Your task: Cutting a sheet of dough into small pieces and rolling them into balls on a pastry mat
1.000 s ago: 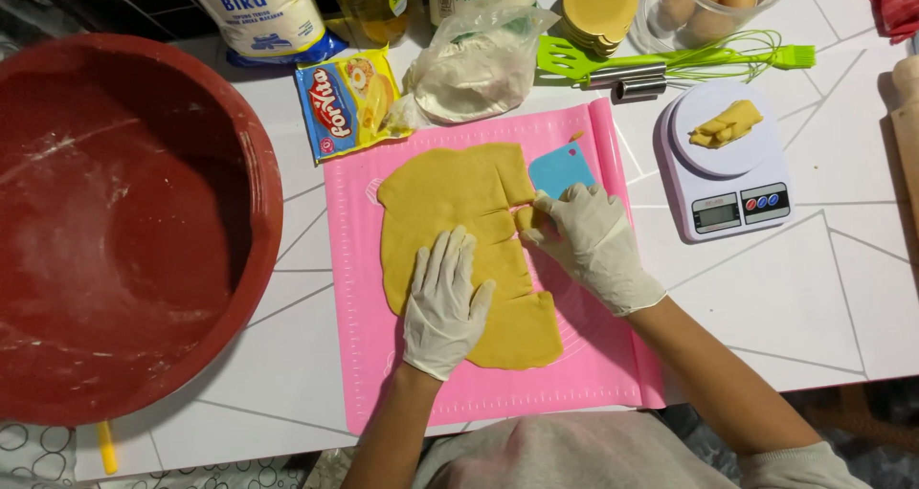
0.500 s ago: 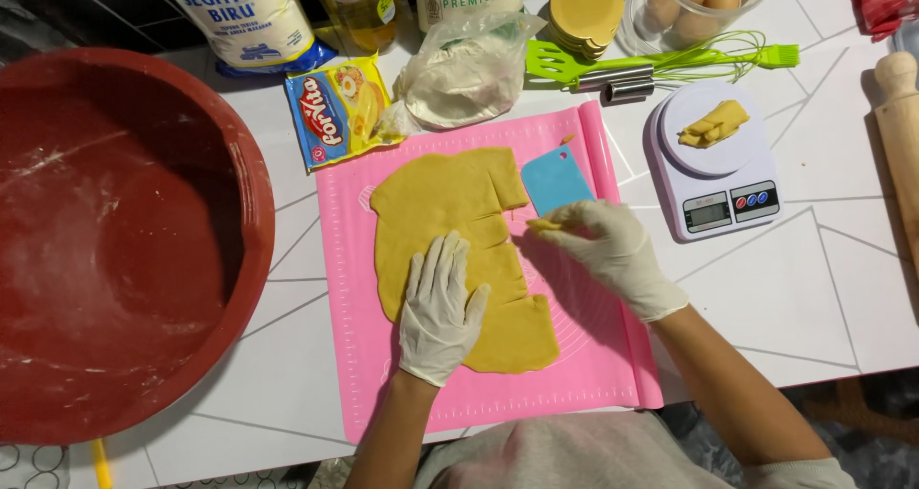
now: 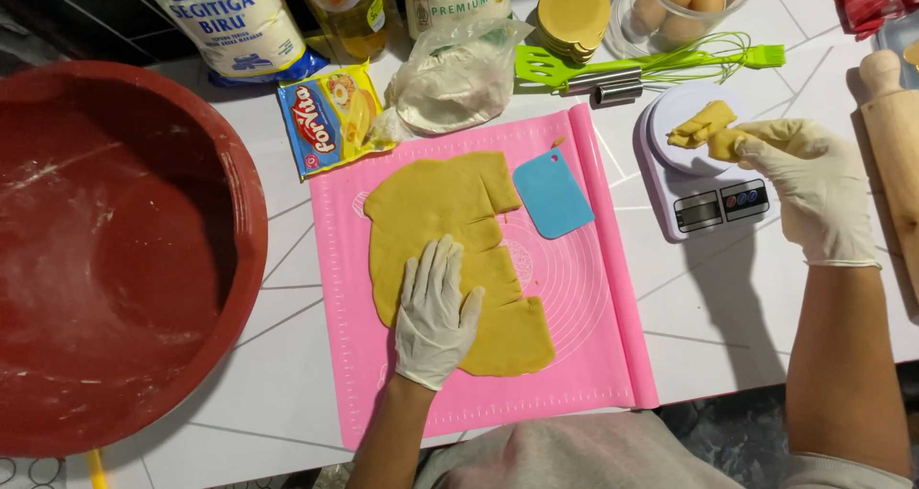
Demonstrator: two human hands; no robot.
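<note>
A flat sheet of yellow dough [image 3: 450, 231] with cut edges lies on a pink silicone mat [image 3: 584, 355]. My left hand [image 3: 436, 312], in a white glove, rests flat on the dough's lower middle. My right hand [image 3: 804, 188], also gloved, is over the small white kitchen scale [image 3: 713, 207] and pinches a strip of dough [image 3: 723, 143] beside other dough pieces [image 3: 699, 123] on the scale's round plate. A blue plastic scraper [image 3: 552, 194] lies on the mat to the right of the dough.
A large red basin [image 3: 105, 250] fills the left. Along the back stand a flour bag [image 3: 225, 20], an oil bottle [image 3: 345, 6], a yellow sachet [image 3: 335, 116], a plastic bag [image 3: 455, 73], green utensils [image 3: 651, 63] and a bowl of eggs [image 3: 680, 6]. A wooden rolling pin [image 3: 895, 154] lies far right.
My right hand left the dough sheet's right edge, lifted a cut strip and carried it right to the scale. My left hand stayed on the dough.
</note>
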